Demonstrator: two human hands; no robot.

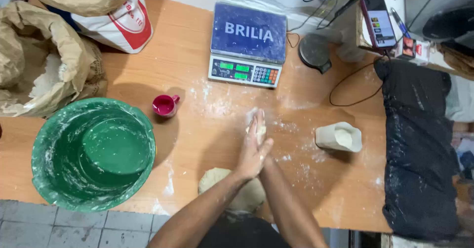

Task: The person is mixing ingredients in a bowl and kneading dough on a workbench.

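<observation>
I press my left hand (251, 151) and right hand (260, 132) flat together around a small piece of dough (260, 124), fingers straight and closed on it, above the floured table (207, 134). One piece is being shaped; the big dough lump (217, 181) beneath my wrists remains undivided.

bucket (94, 154) left of dough (232, 191), scale (248, 45) behind

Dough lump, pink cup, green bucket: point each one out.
Dough lump (213, 180): head view, its bare left edge.
Pink cup (164, 105): head view, its inside.
Green bucket (44, 129): head view, its floured rim.
</observation>
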